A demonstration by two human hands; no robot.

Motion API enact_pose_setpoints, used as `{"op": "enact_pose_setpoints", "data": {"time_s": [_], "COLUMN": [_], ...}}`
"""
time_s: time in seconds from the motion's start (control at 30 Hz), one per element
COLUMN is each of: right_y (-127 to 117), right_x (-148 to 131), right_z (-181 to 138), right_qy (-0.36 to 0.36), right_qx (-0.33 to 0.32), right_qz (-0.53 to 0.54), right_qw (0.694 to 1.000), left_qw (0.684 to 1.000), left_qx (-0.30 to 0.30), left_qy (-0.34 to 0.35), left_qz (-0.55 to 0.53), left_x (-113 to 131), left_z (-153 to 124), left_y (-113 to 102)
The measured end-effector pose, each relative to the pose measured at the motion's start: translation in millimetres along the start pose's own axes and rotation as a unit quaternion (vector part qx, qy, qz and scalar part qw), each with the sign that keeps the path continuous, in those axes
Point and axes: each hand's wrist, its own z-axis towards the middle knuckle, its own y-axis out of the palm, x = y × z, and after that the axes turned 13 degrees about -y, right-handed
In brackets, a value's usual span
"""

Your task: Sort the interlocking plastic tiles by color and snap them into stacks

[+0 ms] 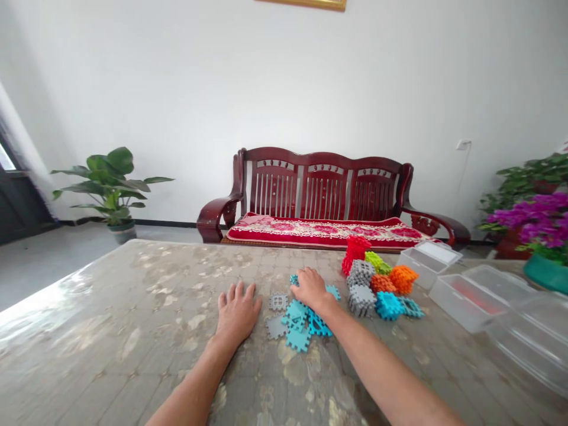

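Observation:
My left hand (238,313) lies flat on the table, fingers spread, with nothing in it. Just right of it are a grey window-shaped interlocking tile (278,302) and a plain grey tile (277,326). My right hand (312,290) reaches over a loose cluster of teal tiles, its thumb and fingers closed around the edge of a small teal tile (293,279). Beneath and in front of that hand lie a flat teal tile (298,338) and a brighter blue openwork tile (318,325). Part of another light blue tile (332,291) shows beyond the wrist.
Stacked tiles stand to the right: red (355,254), grey (361,299), orange (403,279), blue (389,306) and green (377,261). Clear plastic boxes (470,302) sit at the table's right side, by purple flowers (532,219). A wooden bench (326,183) stands behind the table (133,331).

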Motion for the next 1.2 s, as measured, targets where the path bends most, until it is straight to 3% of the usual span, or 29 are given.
{"op": "enact_pose_setpoints", "data": {"time_s": [0.37,0.83,0.93,1.03,1.1,1.2], "right_y": [-5,-8,-20,-40,-57,-79], "right_x": [53,36,34,41,56,96], "right_z": [13,8,-8,-39,-65,-107], "right_qy": [0.078,0.073,0.054,0.029,0.041,0.115], "right_qx": [-0.004,0.012,0.078,0.198,0.280,0.369], "right_qz": [0.037,0.002,0.033,0.093,0.116,0.118], "right_qw": [0.996,0.997,0.995,0.975,0.952,0.915], "left_qw": [1.000,1.000,1.000,1.000,1.000,1.000], "left_qx": [-0.004,-0.007,-0.009,-0.011,-0.012,-0.016], "left_qy": [-0.006,-0.009,-0.005,-0.004,-0.007,0.001], "left_qz": [-0.014,-0.014,-0.006,0.005,0.014,0.022], "left_x": [1,1,1,1,1,0], "left_z": [0,0,0,1,2,4], "left_y": [0,1,0,0,0,1]}}
